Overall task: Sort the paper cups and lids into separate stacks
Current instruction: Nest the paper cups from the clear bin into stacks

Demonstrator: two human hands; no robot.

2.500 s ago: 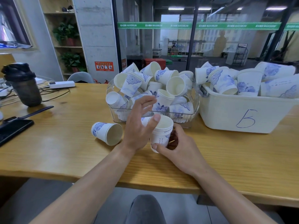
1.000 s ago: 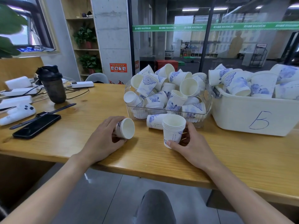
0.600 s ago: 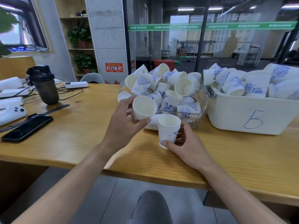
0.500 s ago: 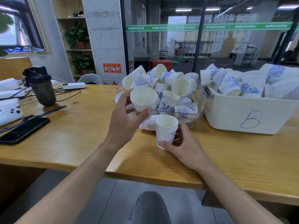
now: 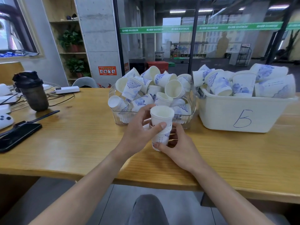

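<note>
Left hand [image 5: 138,133] grips top cup [image 5: 161,116], seating it in stack [image 5: 160,138]. Right hand [image 5: 180,146] clamps stack base on table [image 5: 81,140]. We risk jamming crooked cup or tipping stack if we press off-centre; bin [image 5: 191,101] of loose cups behind.

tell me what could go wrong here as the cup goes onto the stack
The top cup sits only partly nested and looks slightly tilted; pushed down crooked by the left hand, it may jam or crumple. The stack is steadied only low down by the right hand, so a hard push could tip it. The clear bin just behind is heaped with loose cups, which a knock might spill.
</note>
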